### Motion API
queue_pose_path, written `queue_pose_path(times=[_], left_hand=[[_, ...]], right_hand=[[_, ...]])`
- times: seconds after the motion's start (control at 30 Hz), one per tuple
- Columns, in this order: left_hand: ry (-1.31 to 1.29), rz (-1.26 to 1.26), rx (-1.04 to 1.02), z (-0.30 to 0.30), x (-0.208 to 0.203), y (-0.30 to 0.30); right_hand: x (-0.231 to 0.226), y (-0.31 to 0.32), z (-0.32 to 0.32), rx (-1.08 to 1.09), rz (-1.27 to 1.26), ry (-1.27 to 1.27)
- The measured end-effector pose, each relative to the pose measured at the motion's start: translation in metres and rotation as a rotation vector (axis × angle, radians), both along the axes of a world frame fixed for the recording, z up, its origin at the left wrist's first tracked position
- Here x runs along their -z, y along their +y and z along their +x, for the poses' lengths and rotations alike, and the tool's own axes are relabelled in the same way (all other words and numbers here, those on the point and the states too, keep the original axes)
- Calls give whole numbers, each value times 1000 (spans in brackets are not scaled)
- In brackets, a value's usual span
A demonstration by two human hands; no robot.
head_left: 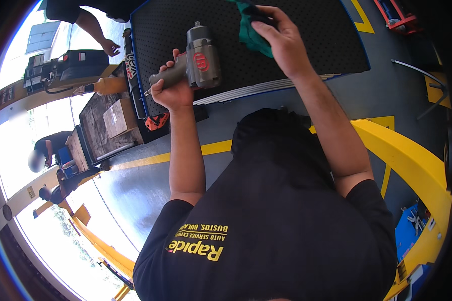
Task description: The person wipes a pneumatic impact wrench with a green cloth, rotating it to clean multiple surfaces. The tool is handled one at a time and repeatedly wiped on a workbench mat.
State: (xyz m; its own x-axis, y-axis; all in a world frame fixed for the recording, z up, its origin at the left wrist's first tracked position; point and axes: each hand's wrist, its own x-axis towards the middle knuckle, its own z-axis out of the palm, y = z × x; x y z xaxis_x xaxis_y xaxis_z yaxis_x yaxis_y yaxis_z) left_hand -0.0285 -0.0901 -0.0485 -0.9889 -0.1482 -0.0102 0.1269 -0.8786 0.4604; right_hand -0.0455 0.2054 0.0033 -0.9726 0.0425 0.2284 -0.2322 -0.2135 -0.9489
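My left hand [178, 94] is wrapped around the handle of a grey impact wrench [202, 65], whose square drive points toward the far side. The wrench is over a black mat with rows of small dots [326, 35]; whether it touches the mat I cannot tell. To the right, my right hand [286, 42] grips a bunched green cloth [254, 39] between thumb and fingers. Part of the cloth hangs below the fingers, apart from the wrench, and its far end runs out of the picture.
Pale rods [266, 88] line the mat's near edge. A cardboard box [119, 118] sits on a worn bench at left. A co-worker's arm [93, 30] reaches in at top left. A yellow curved beam [412, 155] and a blue tray with tools [409, 233] stand at right.
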Motion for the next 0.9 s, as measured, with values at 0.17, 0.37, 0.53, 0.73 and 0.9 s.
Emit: queue_pose_path(times=[0.17, 0.37, 0.53, 0.73, 0.9], left_hand=[[13, -22, 8, 0, 6, -5], [65, -26, -16, 1, 7, -3], [5, -26, -40, -3, 9, -5], [5, -4, -49, 4, 2, -1], [12, 14, -18, 0, -1, 1]], right_hand=[[28, -88, 60, -90, 692, 363], [26, -74, 34, -91, 959, 501], [35, -97, -29, 46, 890, 507], [20, -69, 66, -188, 688, 602], [17, -8, 80, -122, 346, 84]])
